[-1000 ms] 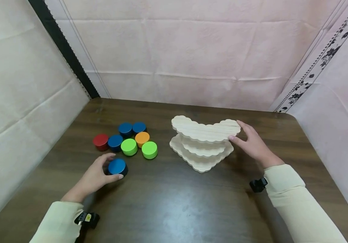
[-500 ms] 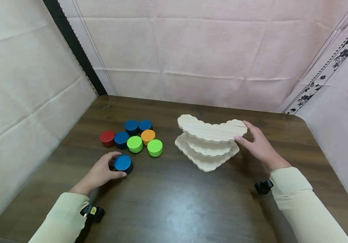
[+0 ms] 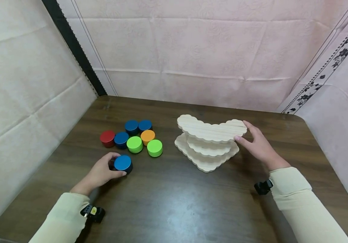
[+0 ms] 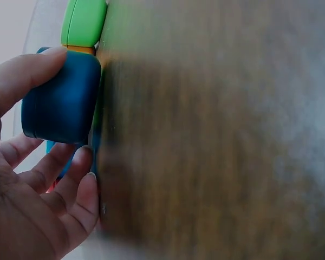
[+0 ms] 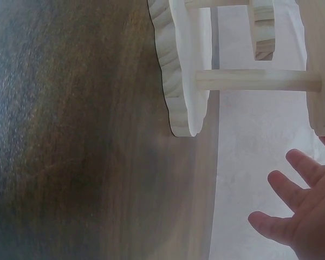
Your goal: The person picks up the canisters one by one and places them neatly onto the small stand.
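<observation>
My left hand (image 3: pixel 101 172) pinches a blue round lidded tin (image 3: pixel 123 163) between thumb and fingers. In the left wrist view, the thumb presses one side of the blue tin (image 4: pixel 62 97), with the other fingers curled beneath. At the table's right stands a pale wooden tiered stand (image 3: pixel 211 130) with scalloped boards. My right hand (image 3: pixel 260 146) holds the right end of its top board with thumb and index finger. The right wrist view shows a round post (image 5: pixel 257 80) joining the boards, while the remaining fingers (image 5: pixel 287 189) are spread and touch nothing.
Beyond the left hand, several similar tins stand grouped: red (image 3: pixel 107 138), blue (image 3: pixel 121 140), orange (image 3: pixel 148 137) and light green (image 3: pixel 154 148). All are on a dark wooden table (image 3: pixel 174 202). Pale cloth (image 3: pixel 177 50) hangs behind and at both sides.
The whole view has shifted slightly, moving everything right in the picture over the first half second. Both hands keep their places on the blue tin and the wooden stand.
</observation>
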`<act>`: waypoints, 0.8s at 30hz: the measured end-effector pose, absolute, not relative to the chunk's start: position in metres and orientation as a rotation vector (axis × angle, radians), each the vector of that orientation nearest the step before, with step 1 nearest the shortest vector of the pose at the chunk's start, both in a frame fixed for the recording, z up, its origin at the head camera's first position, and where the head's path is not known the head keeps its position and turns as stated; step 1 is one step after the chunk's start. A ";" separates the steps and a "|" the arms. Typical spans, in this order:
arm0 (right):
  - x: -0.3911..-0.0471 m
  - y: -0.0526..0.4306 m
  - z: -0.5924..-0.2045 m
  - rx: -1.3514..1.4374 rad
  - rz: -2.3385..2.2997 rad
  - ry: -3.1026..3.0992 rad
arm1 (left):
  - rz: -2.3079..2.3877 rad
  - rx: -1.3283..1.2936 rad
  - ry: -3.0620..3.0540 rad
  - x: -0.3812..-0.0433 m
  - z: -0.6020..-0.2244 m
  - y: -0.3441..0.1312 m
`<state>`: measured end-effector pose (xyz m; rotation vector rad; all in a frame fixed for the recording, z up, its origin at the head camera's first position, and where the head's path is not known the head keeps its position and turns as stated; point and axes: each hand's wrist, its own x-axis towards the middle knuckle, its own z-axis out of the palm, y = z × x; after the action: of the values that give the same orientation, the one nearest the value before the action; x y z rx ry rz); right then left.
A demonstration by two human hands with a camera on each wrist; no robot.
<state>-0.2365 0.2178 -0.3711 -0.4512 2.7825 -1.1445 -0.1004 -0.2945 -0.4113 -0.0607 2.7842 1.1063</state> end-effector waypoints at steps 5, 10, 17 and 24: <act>-0.236 0.218 -0.372 -0.450 -1.156 2.786 | 1.130 -0.081 2.780 -0.100 -0.409 -0.292; -0.236 0.217 -0.371 -0.449 -1.169 2.778 | 1.136 -0.062 2.810 -0.101 -0.403 -0.286; -0.235 0.216 -0.370 -0.453 -1.203 2.767 | 1.167 0.072 2.891 -0.102 -0.391 -0.271; -0.234 0.216 -0.371 -0.426 -1.209 2.756 | 1.234 0.161 2.936 -0.110 -0.388 -0.253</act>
<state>-0.2345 0.2158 -0.3711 -0.4257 2.7563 -1.2093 -0.1096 -0.2535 -0.3879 0.1613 2.9362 1.2341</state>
